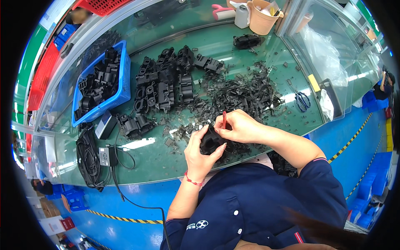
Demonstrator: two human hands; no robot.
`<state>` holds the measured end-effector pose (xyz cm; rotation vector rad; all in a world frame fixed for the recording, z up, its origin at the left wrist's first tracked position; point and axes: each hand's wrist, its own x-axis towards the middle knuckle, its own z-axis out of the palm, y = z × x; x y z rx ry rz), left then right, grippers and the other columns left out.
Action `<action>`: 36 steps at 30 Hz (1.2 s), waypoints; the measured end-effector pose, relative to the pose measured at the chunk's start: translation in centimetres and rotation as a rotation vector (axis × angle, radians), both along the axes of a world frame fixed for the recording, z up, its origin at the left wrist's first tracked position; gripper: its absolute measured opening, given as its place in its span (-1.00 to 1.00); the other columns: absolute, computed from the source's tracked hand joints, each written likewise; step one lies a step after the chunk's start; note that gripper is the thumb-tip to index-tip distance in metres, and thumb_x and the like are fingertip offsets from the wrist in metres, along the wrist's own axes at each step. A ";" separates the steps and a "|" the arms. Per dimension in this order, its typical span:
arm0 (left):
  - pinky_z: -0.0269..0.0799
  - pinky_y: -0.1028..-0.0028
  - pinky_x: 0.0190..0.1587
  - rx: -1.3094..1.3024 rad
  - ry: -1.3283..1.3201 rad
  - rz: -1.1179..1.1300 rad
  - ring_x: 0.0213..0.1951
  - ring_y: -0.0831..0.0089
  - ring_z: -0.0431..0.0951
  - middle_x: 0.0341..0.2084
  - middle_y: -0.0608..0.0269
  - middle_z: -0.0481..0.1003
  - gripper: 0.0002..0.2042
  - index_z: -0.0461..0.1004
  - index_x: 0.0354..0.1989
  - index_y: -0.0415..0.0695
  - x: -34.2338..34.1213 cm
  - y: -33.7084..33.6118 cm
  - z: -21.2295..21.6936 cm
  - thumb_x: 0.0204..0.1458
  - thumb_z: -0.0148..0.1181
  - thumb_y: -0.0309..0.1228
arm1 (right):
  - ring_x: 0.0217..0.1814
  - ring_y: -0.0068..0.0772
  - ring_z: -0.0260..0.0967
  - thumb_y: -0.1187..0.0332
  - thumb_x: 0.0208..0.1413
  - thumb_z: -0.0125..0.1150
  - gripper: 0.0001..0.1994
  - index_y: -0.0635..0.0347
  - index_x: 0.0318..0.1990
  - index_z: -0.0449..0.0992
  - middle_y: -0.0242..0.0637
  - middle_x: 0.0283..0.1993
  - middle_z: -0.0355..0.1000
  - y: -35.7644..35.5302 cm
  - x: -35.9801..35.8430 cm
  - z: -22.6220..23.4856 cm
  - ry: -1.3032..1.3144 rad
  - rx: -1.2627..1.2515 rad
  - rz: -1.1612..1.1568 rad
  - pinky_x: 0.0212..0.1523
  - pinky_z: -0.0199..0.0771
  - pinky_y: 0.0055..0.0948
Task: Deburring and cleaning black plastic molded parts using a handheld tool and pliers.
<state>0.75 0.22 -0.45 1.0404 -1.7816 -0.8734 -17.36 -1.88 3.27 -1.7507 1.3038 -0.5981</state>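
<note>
A black part (209,143), dark all over, compact and chunky, with recesses and raised edges on its upward face, is held above the near side of the green tabletop (160,166); its underside is hidden. The left hand (196,152) is half curled, thumb and fingers spread around it in a firm grasp. The right hand (239,127) is pinched closed on a slim red tool (224,120) at the part's 1 o'clock edge. From the part, black scraps (246,91) heap at 1 o'clock, black housings (160,89) cluster at 11, and a blue basket (118,96) sits at 10.
</note>
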 end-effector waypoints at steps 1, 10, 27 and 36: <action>0.41 0.48 -0.12 0.113 0.114 0.002 -0.23 0.41 0.50 -0.25 0.14 0.46 -0.43 0.35 -0.03 -0.25 -0.1 0.0 -0.7 -0.29 0.41 -0.44 | -0.53 -0.21 0.37 0.32 -0.03 0.12 -0.83 0.26 -0.41 0.46 -0.18 -0.59 0.39 -0.1 0.1 -0.2 0.028 -0.100 -0.042 -0.41 0.35 -0.35; 0.40 0.42 -0.10 0.827 0.916 -0.146 -0.19 0.41 0.46 -0.18 0.13 0.42 -0.61 0.23 0.01 -0.20 0.7 -0.7 -0.7 0.08 0.11 -0.28 | -0.54 -0.66 0.31 0.39 0.04 0.16 -0.86 0.28 -0.45 0.47 -0.41 -0.62 0.37 -0.7 -1.0 0.2 -0.205 0.099 -0.168 -0.49 0.32 -0.55; 0.28 0.41 0.09 0.564 0.708 -0.171 -0.01 0.41 0.38 -0.03 0.09 0.34 -0.30 0.06 0.21 -0.18 0.8 -0.4 -0.3 -0.14 0.27 -0.60 | -0.50 -0.57 0.37 0.35 0.01 0.17 -0.82 0.31 -0.35 0.52 -0.32 -0.53 0.46 0.0 -0.9 0.8 -0.083 0.176 0.066 -0.41 0.36 -0.51; 0.28 0.42 0.08 0.538 0.685 -0.124 -0.02 0.42 0.38 -0.05 0.14 0.34 -0.33 0.08 0.20 -0.20 0.5 -0.3 -0.6 -0.13 0.25 -0.63 | -0.48 -0.24 0.41 0.41 -0.04 0.16 -0.91 0.25 -0.42 0.48 -0.23 -0.49 0.43 0.6 0.0 -0.3 0.154 -0.336 0.053 -0.43 0.39 -0.42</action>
